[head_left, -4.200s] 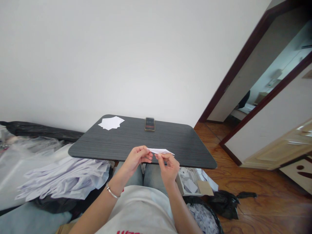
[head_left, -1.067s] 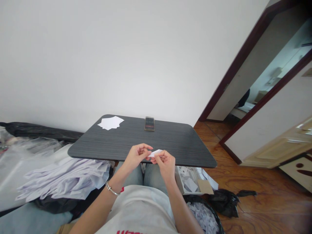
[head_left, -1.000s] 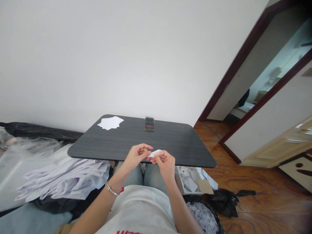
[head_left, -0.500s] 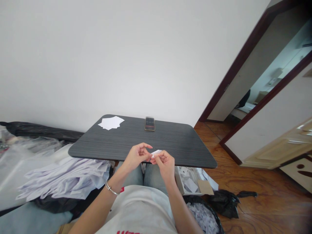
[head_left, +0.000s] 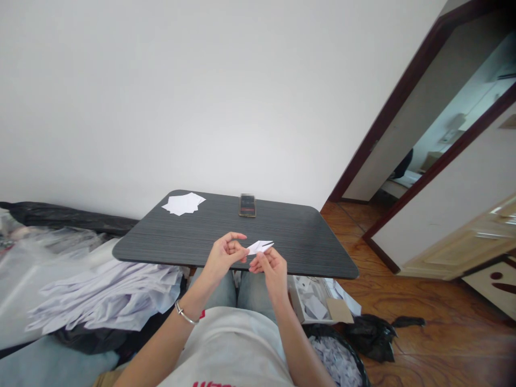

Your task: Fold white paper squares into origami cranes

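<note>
A small folded white paper sits between my two hands, just above the near edge of the dark table. My left hand pinches its left end with thumb and fingers, the index finger raised. On the right, my right hand pinches the lower edge, and the folded tip pokes out above its fingers. A silver bangle circles my left wrist.
A loose stack of white paper sheets lies at the table's far left; a phone stands at the far middle. Piles of paper lie left, a box of folded pieces and a bin right.
Since 4 s ago the paper has been folded smaller. In the last half second its tip rose clear above my right fingers and my left index finger lifted.
</note>
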`<state>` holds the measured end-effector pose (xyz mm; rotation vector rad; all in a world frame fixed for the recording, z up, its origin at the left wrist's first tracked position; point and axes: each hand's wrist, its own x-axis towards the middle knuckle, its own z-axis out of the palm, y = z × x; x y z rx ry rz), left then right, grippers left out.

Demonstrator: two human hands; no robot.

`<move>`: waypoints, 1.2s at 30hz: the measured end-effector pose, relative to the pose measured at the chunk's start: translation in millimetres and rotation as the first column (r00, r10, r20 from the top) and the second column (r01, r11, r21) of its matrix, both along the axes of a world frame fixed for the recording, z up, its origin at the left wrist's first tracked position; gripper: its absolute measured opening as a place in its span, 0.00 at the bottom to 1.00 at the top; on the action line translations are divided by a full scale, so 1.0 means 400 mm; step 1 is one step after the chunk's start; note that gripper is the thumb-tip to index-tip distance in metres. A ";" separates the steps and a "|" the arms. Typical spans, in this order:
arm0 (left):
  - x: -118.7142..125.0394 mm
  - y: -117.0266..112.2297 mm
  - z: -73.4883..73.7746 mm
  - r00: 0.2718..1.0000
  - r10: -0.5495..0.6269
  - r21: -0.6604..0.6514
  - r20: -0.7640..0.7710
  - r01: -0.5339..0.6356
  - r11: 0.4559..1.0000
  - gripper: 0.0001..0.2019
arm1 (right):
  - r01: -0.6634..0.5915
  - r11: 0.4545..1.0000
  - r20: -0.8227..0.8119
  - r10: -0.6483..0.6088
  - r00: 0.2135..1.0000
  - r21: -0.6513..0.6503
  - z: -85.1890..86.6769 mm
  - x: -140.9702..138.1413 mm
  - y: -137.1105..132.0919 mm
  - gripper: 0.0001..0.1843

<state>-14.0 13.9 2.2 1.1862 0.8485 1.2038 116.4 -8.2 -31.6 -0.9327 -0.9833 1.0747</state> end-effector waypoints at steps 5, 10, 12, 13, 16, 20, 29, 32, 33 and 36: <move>0.010 -0.004 -0.002 1.000 -0.020 -0.007 0.013 0.020 1.000 0.19 | -0.024 1.000 -0.003 0.024 1.000 0.004 -0.006 -0.003 -0.002 0.13; 0.011 -0.002 -0.006 0.999 -0.034 -0.013 0.017 0.034 0.999 0.18 | -0.039 0.999 -0.008 0.039 0.999 -0.006 0.009 0.000 -0.008 0.12; 0.010 0.000 -0.008 0.999 -0.043 -0.015 0.024 0.043 0.999 0.18 | -0.041 0.999 -0.008 0.041 0.999 -0.011 0.013 -0.002 -0.009 0.13; 0.010 0.001 -0.010 0.999 -0.047 -0.015 0.027 0.047 0.999 0.18 | -0.040 0.999 -0.006 0.040 0.999 -0.012 0.013 -0.003 -0.009 0.13; 0.010 0.002 -0.014 0.998 -0.052 -0.015 0.031 0.053 0.998 0.18 | -0.035 0.999 0.011 0.035 0.999 -0.013 0.010 -0.003 -0.010 0.14; 0.010 0.000 -0.018 0.998 -0.058 -0.038 0.035 0.059 0.998 0.18 | -0.022 1.000 0.056 0.023 0.998 -0.014 0.003 0.002 -0.010 0.14; 0.007 0.001 -0.020 0.994 -0.108 -0.040 -0.004 0.107 0.993 0.17 | -0.075 0.997 0.084 0.075 0.994 -0.010 0.000 0.009 -0.003 0.15; 0.006 0.000 -0.016 0.997 -0.077 -0.027 0.008 0.077 0.997 0.17 | -0.113 0.994 0.050 0.113 0.992 -0.009 -0.002 0.008 -0.001 0.16; 0.005 -0.001 -0.015 0.997 -0.073 -0.030 0.010 0.073 0.997 0.18 | -0.122 0.993 0.046 0.122 0.991 -0.004 -0.002 0.008 -0.001 0.17; 0.004 -0.002 -0.014 0.997 -0.076 -0.043 0.015 0.077 0.996 0.17 | -0.114 0.993 0.076 0.112 0.991 0.017 -0.003 0.010 -0.004 0.15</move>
